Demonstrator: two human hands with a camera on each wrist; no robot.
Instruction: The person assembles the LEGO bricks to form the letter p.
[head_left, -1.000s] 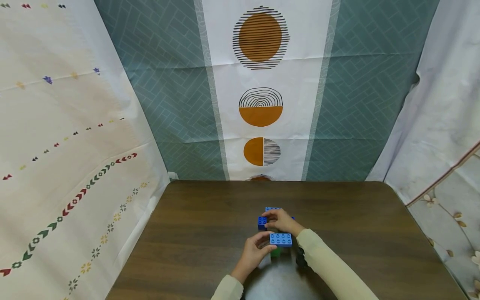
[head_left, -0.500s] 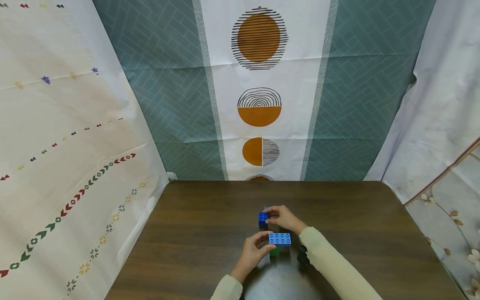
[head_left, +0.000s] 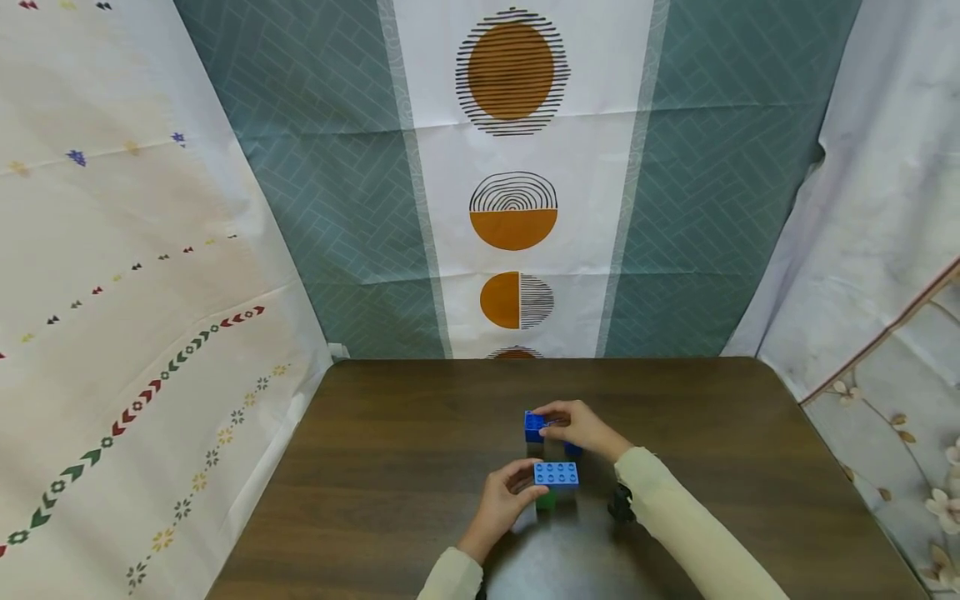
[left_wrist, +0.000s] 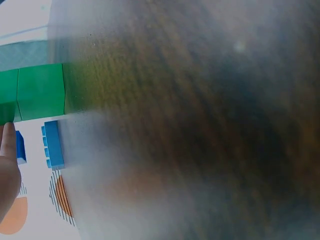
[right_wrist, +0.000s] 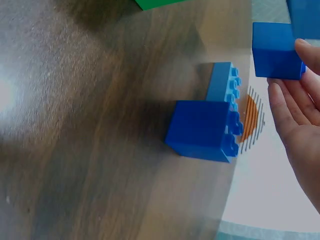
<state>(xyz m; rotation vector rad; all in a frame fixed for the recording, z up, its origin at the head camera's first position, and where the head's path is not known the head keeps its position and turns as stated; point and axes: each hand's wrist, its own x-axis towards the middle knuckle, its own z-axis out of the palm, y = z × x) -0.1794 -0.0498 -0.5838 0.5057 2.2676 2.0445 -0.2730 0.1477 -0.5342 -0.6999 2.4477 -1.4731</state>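
My left hand (head_left: 501, 504) pinches the left end of a stack, thumb in front and fingers behind. On top is a light blue eight-stud toy brick (head_left: 557, 474); green bricks (left_wrist: 40, 92) show beneath it. Farther back, my right hand (head_left: 583, 427) holds a small dark blue brick (head_left: 533, 427) between thumb and fingertips, raised over the table. A second dark blue brick (right_wrist: 197, 129) sits on the table below this hand. Close to it lies another light blue brick (right_wrist: 220, 82), which the right hand hides in the head view.
The brown wooden table (head_left: 420, 433) has its far edge against a hanging teal and white cloth (head_left: 322, 250). Pale patterned cloths hang on the left (head_left: 150, 292) and right (head_left: 885, 275). A dark device (head_left: 621, 503) is strapped at the right wrist.
My right hand has moved away from me and slightly right with the dark blue brick, and the dark blue brick on the table is in view again. The left hand keeps its place on the stack.
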